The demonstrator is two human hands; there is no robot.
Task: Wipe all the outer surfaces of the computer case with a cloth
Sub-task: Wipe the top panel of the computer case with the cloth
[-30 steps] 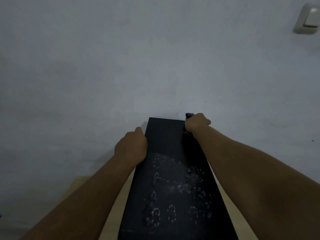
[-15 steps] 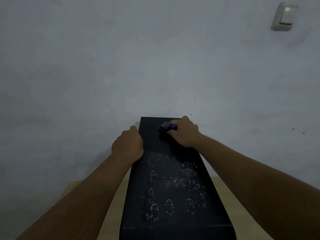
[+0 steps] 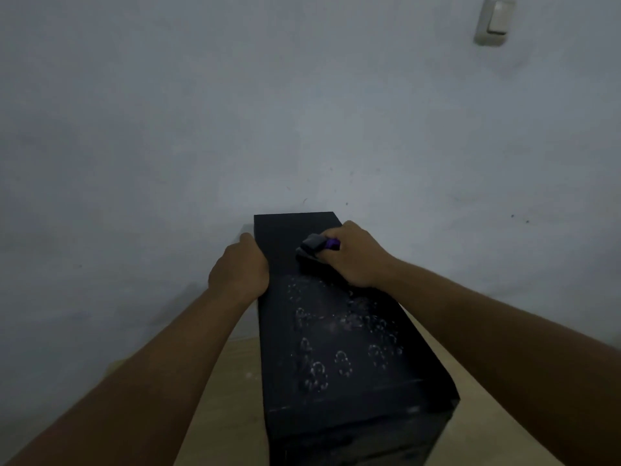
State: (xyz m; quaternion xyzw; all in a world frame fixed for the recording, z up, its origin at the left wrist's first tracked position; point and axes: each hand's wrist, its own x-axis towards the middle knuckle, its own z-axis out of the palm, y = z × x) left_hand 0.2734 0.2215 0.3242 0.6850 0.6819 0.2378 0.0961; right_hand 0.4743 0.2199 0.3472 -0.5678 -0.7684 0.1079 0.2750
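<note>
A black computer case (image 3: 336, 351) stands on a wooden surface, its long top panel running away from me towards the wall. Pale dusty marks dot the middle of that panel. My right hand (image 3: 358, 257) grips a dark cloth (image 3: 311, 248) with a purple part showing, and presses it on the far right of the top panel. My left hand (image 3: 240, 269) grips the case's left top edge, fingers curled over the side.
A pale grey wall (image 3: 302, 112) rises directly behind the case. A light switch (image 3: 494, 23) sits on it at the upper right. The light wooden tabletop (image 3: 235, 375) shows on both sides of the case.
My right hand has drawn the cloth from the far right corner back and inward along the top panel. The left hand stays on the left edge. The view has shifted slightly.
</note>
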